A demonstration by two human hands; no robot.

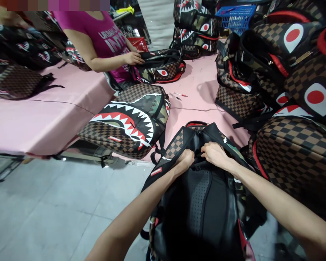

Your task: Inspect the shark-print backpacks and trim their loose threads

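Observation:
A backpack (pixel 220 203) lies in front of me with its black padded back panel facing up. Its two shoulder straps spread outward from the top, one showing a brown check patch and one camouflage. My left hand (pixel 187 158) is closed at the inner edge of the left strap. Opposite it, my right hand (pixel 215 154) has its fingers curled on the black material near the top middle. The fingertips of both hands are partly hidden. A red-lined top handle (pixel 197 124) shows just beyond them.
Another backpack with a shark mouth (pixel 125 119) lies left on the pink table (pixel 195 98). Two pens (pixel 180 95) lie behind it. Checked backpacks (pixel 296 141) pile up at right. Across the table, a person in a magenta shirt (pixel 97 40) handles a backpack (pixel 160 65).

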